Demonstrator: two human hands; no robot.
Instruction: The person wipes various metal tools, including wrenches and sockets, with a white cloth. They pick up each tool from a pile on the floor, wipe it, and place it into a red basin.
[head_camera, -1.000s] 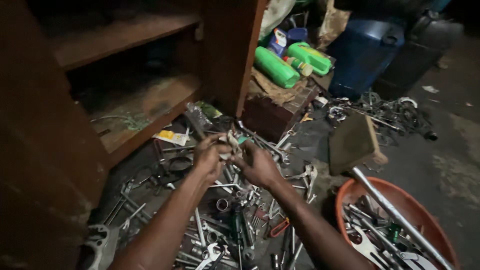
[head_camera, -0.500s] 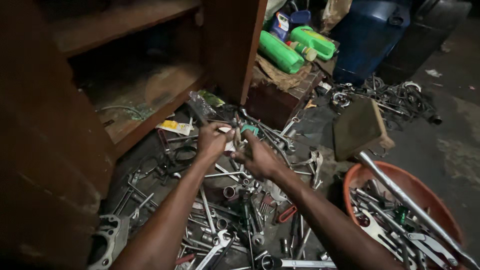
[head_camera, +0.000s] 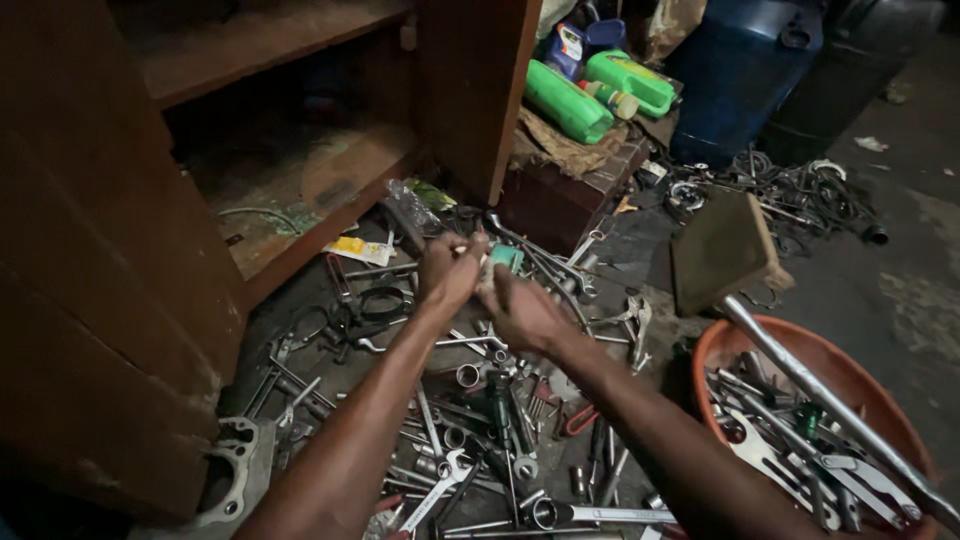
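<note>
A small pale metal piece (head_camera: 484, 262) sits between both hands, above the middle of the tool heap; its kind cannot be made out. Left hand (head_camera: 448, 272) is curled with fingers pinched on its near end; right hand (head_camera: 520, 312) is closed around the other side — the two hands touch. A small teal-coloured item (head_camera: 506, 258) shows just behind the right hand's fingers, at 1 o'clock.

Beneath, a scatter of grey steel spanners and sockets (head_camera: 470, 440) covers the dark floor. At 4 o'clock — a round orange plastic basin (head_camera: 760, 345) full of tools, a long steel bar (head_camera: 830, 405) across it. At 10 o'clock, an open brown wooden cabinet (head_camera: 300, 190). At 1 o'clock, green plastic bottles (head_camera: 570, 100) on a dark wooden box; beyond them, a blue plastic drum (head_camera: 740, 70).
</note>
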